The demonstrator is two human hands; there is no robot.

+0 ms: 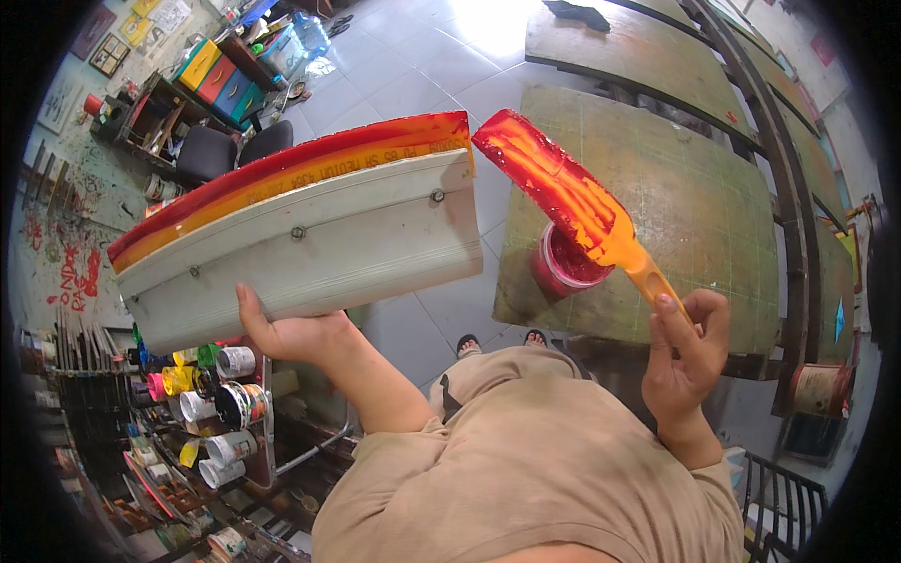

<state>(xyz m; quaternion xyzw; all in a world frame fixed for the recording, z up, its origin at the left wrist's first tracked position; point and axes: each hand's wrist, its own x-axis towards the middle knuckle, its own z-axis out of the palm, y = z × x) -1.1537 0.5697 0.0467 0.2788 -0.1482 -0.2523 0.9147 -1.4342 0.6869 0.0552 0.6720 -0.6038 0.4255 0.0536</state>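
My left hand grips a wide squeegee by its pale metal holder, thumb on the near face. Several bolts run along the holder, and red ink coats the upper edge of its orange blade. In my right hand, the fingers close round the handle of an orange spatula. Its broad blade is streaked with red ink and its tip is beside the squeegee's right end; whether they touch I cannot tell. Behind the spatula, a tub of red ink stands on the worn greenish board, partly hidden by the blade.
Long printing tables with a dark rail stretch along the right. Ink jars crowd a rack at lower left. Black chairs and a colourful drawer unit stand at the back left. A paint-stained can is at far right.
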